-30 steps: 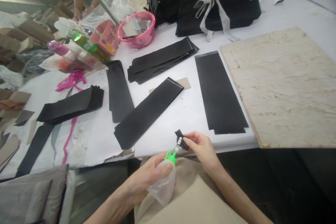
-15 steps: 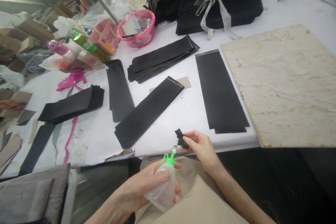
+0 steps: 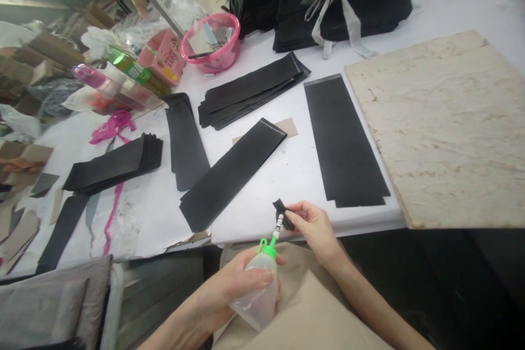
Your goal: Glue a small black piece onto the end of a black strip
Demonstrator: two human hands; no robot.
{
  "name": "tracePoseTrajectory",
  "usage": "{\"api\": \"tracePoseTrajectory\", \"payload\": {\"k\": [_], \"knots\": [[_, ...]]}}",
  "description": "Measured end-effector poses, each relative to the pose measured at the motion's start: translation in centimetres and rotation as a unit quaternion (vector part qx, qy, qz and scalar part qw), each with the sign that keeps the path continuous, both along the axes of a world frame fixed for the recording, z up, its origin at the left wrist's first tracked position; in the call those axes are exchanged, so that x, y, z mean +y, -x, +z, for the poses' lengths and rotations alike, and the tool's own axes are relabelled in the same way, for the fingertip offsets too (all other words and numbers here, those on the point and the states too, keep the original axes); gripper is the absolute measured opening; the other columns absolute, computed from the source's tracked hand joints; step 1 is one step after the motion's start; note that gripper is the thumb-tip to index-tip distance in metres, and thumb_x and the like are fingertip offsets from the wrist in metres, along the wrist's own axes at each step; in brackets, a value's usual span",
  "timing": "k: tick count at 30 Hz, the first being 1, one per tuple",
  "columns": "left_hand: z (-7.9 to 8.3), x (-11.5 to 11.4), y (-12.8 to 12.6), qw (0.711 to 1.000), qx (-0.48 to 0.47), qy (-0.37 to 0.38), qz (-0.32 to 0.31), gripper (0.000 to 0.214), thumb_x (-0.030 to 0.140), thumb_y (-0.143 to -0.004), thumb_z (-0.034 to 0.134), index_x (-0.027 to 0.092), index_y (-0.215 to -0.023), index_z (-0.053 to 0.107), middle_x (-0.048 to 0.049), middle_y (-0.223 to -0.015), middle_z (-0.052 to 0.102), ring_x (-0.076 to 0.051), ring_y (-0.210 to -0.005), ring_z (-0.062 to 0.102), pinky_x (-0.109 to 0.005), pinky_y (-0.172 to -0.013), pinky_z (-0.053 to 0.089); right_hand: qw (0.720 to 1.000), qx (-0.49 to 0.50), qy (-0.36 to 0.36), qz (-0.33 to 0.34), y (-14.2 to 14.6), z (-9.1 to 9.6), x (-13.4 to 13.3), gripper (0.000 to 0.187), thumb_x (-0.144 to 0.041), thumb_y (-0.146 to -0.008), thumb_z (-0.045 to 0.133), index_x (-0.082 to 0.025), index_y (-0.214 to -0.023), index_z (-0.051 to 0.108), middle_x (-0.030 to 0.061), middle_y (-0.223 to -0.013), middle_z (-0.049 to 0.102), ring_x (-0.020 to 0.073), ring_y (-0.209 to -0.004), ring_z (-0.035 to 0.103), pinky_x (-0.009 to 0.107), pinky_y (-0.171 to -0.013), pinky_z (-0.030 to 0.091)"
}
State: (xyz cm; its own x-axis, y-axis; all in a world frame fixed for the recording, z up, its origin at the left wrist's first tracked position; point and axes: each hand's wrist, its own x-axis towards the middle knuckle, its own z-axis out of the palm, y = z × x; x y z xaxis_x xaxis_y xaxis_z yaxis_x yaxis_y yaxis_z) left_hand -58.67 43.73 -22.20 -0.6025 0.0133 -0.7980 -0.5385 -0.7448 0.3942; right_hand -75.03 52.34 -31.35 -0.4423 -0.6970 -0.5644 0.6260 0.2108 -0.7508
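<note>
Head view, hands:
- Left hand [image 3: 235, 287]: fingers wrapped closed around a clear squeeze bottle [image 3: 256, 292] with a green cap [image 3: 267, 246], held over the lap below the table edge; its thin nozzle [image 3: 279, 225] points up and to the right.
- Right hand [image 3: 314, 227]: thumb and fingertips pinched shut on a small black scrap [image 3: 282, 211], at the near table edge, touching or just beside the nozzle tip; which, I cannot tell.

Head view, table:
- White table [image 3: 283, 175]: carries all that follows.
- Single black strip [image 3: 232, 175]: lies slantwise, near the hands.
- Wide black sheet [image 3: 344, 142]: lies flat, just beside the stone slab [image 3: 447, 126] at the right.
- Fanned black stack [image 3: 252, 90]: further back, centre.
- Second black stack [image 3: 115, 164]: at the left.
- Pink bowl [image 3: 211, 41]: far side, beside a pink carton [image 3: 164, 57].

Risks, judged:
- Overflow: too firm a squeeze could flood the scrap and wet the pinching fingertips.
- Drips: the bottle hangs over the beige cloth on the lap [image 3: 303, 311]; a run from the nozzle would land there.
- Slip: the scrap is small and lightly held, so a push from the nozzle could fold or dislodge it.
</note>
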Motion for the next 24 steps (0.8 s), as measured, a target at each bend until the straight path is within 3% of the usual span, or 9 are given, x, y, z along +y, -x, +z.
{"api": "tracePoseTrajectory", "payload": {"k": [11, 17, 21, 24], "knots": [[-0.2, 0.3, 0.1, 0.999, -0.028, 0.019, 0.016, 0.048, 0.034, -0.074, 0.074, 0.014, -0.113, 0.056, -0.0069, -0.081, 0.064, -0.015, -0.067, 0.061, -0.021, -0.058, 0.04, 1.0, 0.003, 0.017, 0.007, -0.3, 0.4, 0.2, 0.032, -0.042, -0.072, 0.074, -0.016, -0.086, 0.065, 0.0032, -0.074, 0.07, 0.0146, -0.066, 0.062, 0.025, -0.058, 0.049], [-0.5, -0.1, 0.3, 0.999, 0.016, 0.029, -0.015, 0.053, 0.038, -0.069, 0.078, 0.015, -0.113, 0.057, -0.0054, -0.081, 0.063, -0.014, -0.066, 0.06, -0.022, -0.058, 0.041, 1.0, -0.002, 0.025, 0.0, 0.0, 0.5, 0.0, 0.035, -0.048, -0.071, 0.075, -0.017, -0.085, 0.066, 0.0037, -0.074, 0.07, 0.0155, -0.065, 0.062, 0.025, -0.057, 0.048], [-0.8, -1.2, 0.7, 0.992, 0.05, 0.107, -0.036, 0.059, 0.039, -0.067, 0.08, 0.017, -0.116, 0.056, -0.0057, -0.085, 0.064, -0.015, -0.069, 0.059, -0.023, -0.059, 0.042, 0.999, 0.004, 0.025, -0.028, 1.0, 1.1, -0.3, 0.039, -0.049, -0.071, 0.075, -0.017, -0.092, 0.066, 0.0059, -0.081, 0.071, 0.0184, -0.07, 0.063, 0.028, -0.061, 0.049], [-0.8, -3.1, 1.6, 0.974, 0.073, 0.214, -0.011, 0.054, 0.036, -0.069, 0.079, 0.018, -0.115, 0.056, -0.0052, -0.089, 0.064, -0.015, -0.075, 0.059, -0.024, -0.064, 0.043, 0.999, -0.006, 0.017, -0.051, 2.0, 1.3, -0.3, 0.045, -0.046, -0.066, 0.08, -0.018, -0.098, 0.066, 0.0075, -0.091, 0.073, 0.0201, -0.078, 0.065, 0.029, -0.066, 0.052]]}}
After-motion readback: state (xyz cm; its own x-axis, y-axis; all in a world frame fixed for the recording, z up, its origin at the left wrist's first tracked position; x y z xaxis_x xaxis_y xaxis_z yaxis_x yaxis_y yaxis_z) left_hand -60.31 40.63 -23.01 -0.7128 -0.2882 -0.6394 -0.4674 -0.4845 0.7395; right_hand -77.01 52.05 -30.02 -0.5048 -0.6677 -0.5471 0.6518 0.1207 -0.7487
